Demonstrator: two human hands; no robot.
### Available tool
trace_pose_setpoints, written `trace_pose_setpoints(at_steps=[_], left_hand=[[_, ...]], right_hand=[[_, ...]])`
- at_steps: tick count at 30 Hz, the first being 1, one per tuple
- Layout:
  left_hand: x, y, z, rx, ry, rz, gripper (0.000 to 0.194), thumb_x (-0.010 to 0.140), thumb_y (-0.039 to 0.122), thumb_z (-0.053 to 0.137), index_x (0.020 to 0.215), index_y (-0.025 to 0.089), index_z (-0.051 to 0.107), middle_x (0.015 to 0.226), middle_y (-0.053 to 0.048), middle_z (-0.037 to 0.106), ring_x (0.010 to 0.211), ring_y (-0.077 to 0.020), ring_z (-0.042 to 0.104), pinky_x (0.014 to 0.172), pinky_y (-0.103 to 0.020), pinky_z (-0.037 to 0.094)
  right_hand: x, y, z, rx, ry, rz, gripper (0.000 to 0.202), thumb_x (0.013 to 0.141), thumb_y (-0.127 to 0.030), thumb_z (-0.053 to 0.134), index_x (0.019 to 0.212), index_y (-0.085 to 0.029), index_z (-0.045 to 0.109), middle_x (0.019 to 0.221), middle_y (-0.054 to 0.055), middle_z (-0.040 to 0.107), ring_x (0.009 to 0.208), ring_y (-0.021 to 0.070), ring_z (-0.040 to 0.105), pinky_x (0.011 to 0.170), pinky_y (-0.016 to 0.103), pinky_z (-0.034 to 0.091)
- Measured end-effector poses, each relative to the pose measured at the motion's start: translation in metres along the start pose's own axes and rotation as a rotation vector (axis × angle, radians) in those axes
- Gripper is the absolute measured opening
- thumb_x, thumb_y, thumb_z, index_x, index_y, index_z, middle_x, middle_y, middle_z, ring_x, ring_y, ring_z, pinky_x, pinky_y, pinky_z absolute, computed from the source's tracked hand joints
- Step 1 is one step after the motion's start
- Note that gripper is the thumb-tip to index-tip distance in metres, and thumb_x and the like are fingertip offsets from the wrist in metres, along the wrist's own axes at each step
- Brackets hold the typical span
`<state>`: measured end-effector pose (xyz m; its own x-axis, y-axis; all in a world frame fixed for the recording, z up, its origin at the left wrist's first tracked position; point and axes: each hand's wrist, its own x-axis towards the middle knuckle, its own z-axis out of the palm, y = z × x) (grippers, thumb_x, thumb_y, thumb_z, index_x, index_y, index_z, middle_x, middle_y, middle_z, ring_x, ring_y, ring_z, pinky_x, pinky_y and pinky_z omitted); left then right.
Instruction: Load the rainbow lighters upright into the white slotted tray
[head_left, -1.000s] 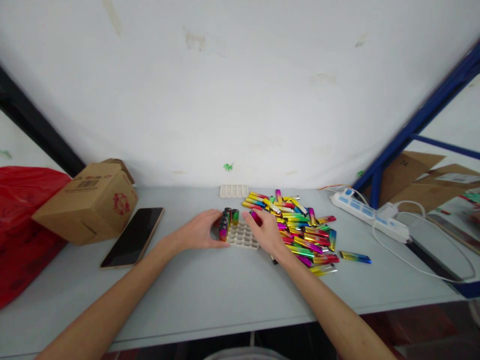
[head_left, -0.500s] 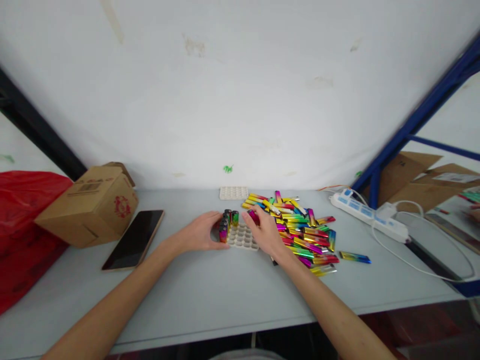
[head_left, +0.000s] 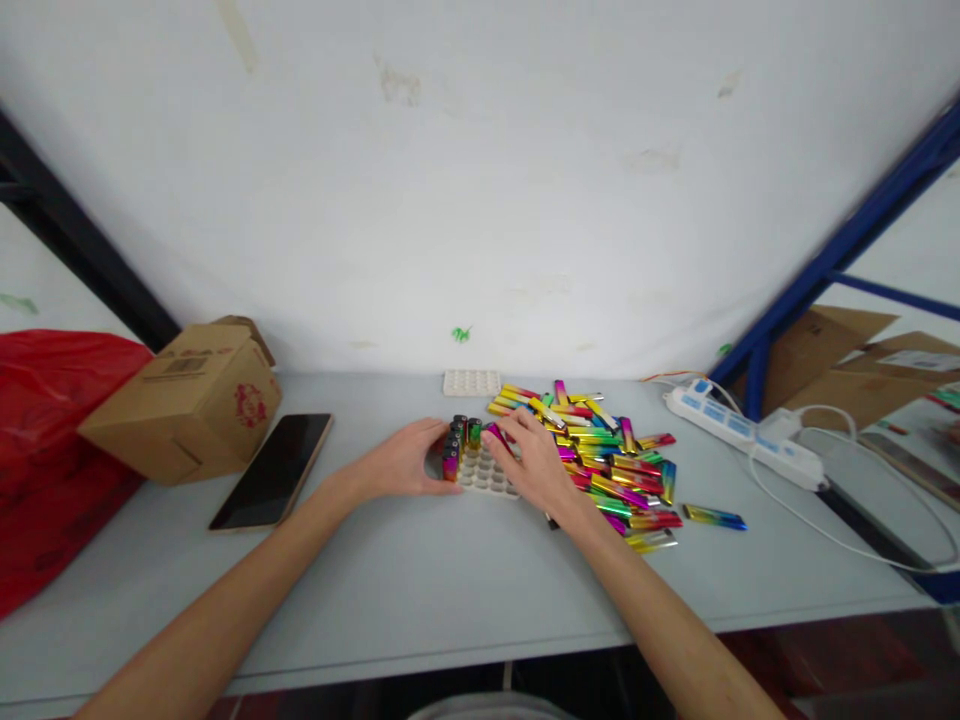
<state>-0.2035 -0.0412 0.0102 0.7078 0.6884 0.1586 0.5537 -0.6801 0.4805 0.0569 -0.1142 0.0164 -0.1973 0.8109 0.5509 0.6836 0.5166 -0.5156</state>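
A pale tray with rows of round holes (head_left: pixel 487 474) lies on the grey table between my hands. Several shiny lighters (head_left: pixel 451 458) stand upright along its left side, and a green one (head_left: pixel 474 434) stands beside them. My left hand (head_left: pixel 411 460), thumb and fingers spread, curves around the tray's left edge against the standing lighters. In my right hand (head_left: pixel 531 458) a purple lighter (head_left: pixel 494 434) is pinched above the tray's back part. A loose pile of multicoloured metallic lighters (head_left: pixel 607 460) spreads to the right.
A second pale tray (head_left: pixel 471 382) lies near the wall. To the left are a black phone (head_left: pixel 274 470), a cardboard box (head_left: pixel 184 405) and a red bag (head_left: pixel 60 460). A white power strip (head_left: pixel 742 436) with cables is on the right.
My right hand has moved slightly left with the purple lighter, over the tray beside the green one. The whole view has shifted a little. My left hand stays at the tray's left edge.
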Motion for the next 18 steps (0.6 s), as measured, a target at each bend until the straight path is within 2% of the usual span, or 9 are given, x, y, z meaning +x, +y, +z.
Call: trace_pose_setpoints(at_steps=[5,7,10,13,15,18], left_hand=[[0.0,-0.001,0.001,0.004,0.0,0.0,0.069,0.076,0.065,0.095,0.125,0.02,0.075,0.128,-0.015,0.081,0.119,-0.04,0.077,0.111,-0.048,0.059],[0.0,-0.003,0.002,0.004,0.001,0.007,0.07,0.076,0.066,0.095,0.126,0.021,0.075,0.128,-0.014,0.082,0.119,-0.0391,0.077,0.111,-0.047,0.06],[-0.001,-0.004,0.002,0.011,0.01,0.02,0.07,0.077,0.067,0.094,0.126,0.022,0.075,0.127,-0.013,0.082,0.118,-0.038,0.077,0.111,-0.047,0.059],[-0.001,-0.003,0.002,0.007,0.004,0.028,0.067,0.078,0.066,0.094,0.125,0.022,0.074,0.124,-0.012,0.081,0.117,-0.0374,0.077,0.111,-0.047,0.059],[0.0,-0.003,0.003,-0.003,0.002,0.031,0.065,0.079,0.065,0.094,0.123,0.021,0.074,0.123,-0.013,0.081,0.116,-0.0374,0.077,0.11,-0.048,0.06],[0.0,-0.004,0.004,-0.017,0.018,0.035,0.064,0.077,0.066,0.094,0.119,0.022,0.074,0.122,-0.013,0.081,0.115,-0.0377,0.076,0.108,-0.049,0.06]], right_hand=[[0.001,0.002,0.002,0.016,-0.039,0.073,0.046,0.12,-0.05,0.053,0.084,-0.024,0.064,0.08,0.005,0.07,0.077,0.023,0.067,0.076,0.035,0.052],[0.001,0.004,0.004,0.03,-0.047,0.096,0.046,0.12,-0.05,0.054,0.084,-0.025,0.063,0.078,0.004,0.072,0.074,0.0226,0.069,0.073,0.034,0.05],[0.001,0.007,0.006,0.023,-0.12,0.095,0.039,0.121,-0.045,0.055,0.09,-0.024,0.066,0.082,0.004,0.077,0.076,0.0223,0.074,0.072,0.032,0.051],[0.001,0.006,0.01,-0.083,-0.211,0.089,0.025,0.122,-0.038,0.058,0.105,-0.023,0.07,0.087,0.004,0.08,0.076,0.0224,0.075,0.07,0.031,0.051],[0.002,0.002,0.013,-0.209,-0.219,0.062,0.02,0.12,-0.037,0.061,0.111,-0.022,0.071,0.096,0.007,0.082,0.084,0.0242,0.078,0.073,0.031,0.053],[0.005,-0.007,0.018,-0.366,-0.211,0.005,0.02,0.118,-0.038,0.066,0.111,-0.021,0.074,0.106,0.012,0.082,0.098,0.0266,0.079,0.085,0.033,0.057]])
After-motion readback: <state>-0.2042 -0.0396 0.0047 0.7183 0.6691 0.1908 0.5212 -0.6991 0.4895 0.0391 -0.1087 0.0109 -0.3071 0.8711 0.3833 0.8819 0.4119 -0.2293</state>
